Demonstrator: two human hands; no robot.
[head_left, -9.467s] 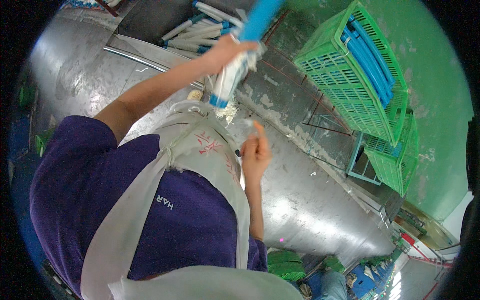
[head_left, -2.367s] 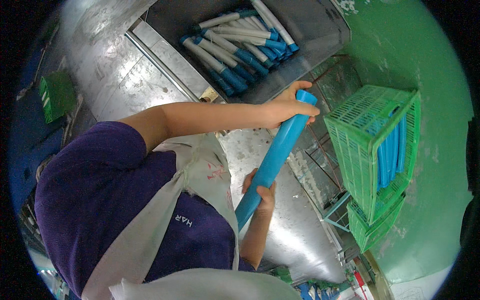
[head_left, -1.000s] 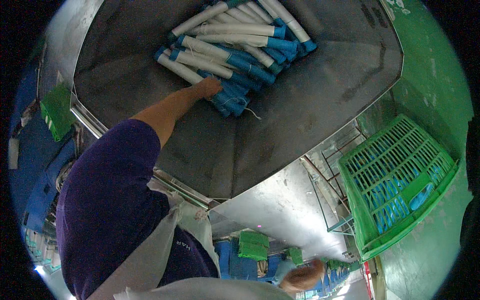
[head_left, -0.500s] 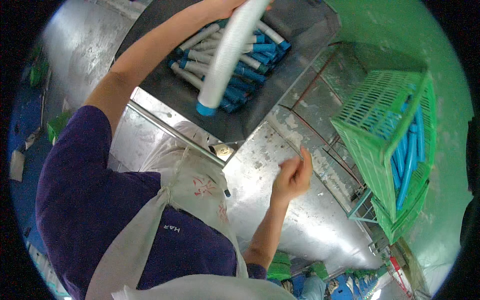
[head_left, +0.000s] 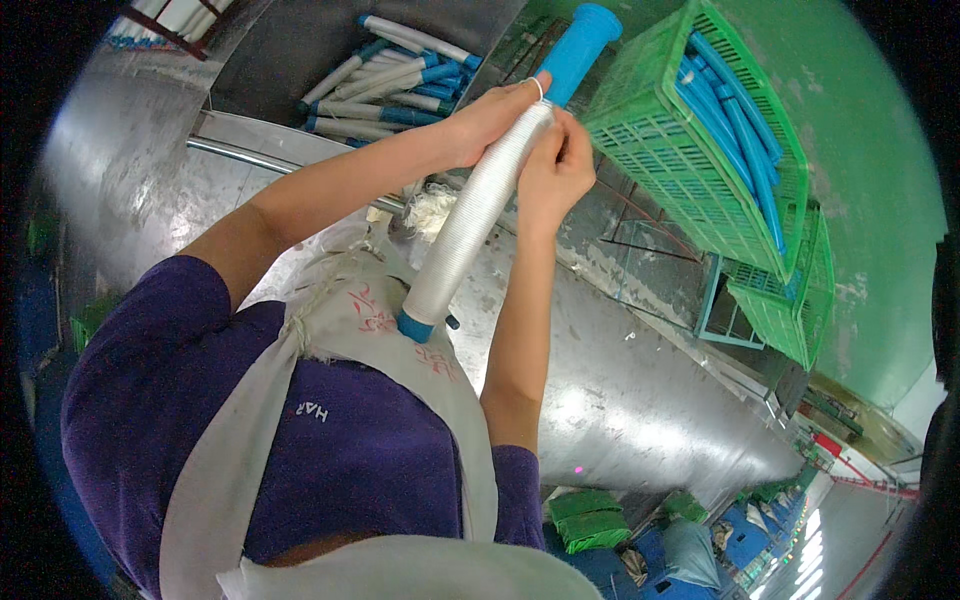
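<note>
A long yarn bobbin [head_left: 470, 225], wound with white yarn on a blue tube, slants in front of my chest. Its bare blue flanged end points up and away, and its lower blue tip rests near or against my white apron [head_left: 350, 290]. My left hand [head_left: 497, 122] is closed around the bobbin near the upper edge of the yarn, where a white loop shows by the fingertips. On the other side, my right hand [head_left: 556, 178] has its fingers bent and pressed to the bobbin at about the same height. Any thread between those fingers is too fine to see.
A dark bin [head_left: 280, 75] at the far left holds several wound bobbins [head_left: 390, 85]. To the right, a green crate [head_left: 650, 130] holds bare blue tubes [head_left: 735, 115]. A metal rail [head_left: 250, 158] runs before me. Green stacks [head_left: 585, 520] lie at the lower right.
The bobbin has come from over the dark bin toward my body, carried in my left hand. My right hand has risen to meet it. The view has turned toward the green crate.
</note>
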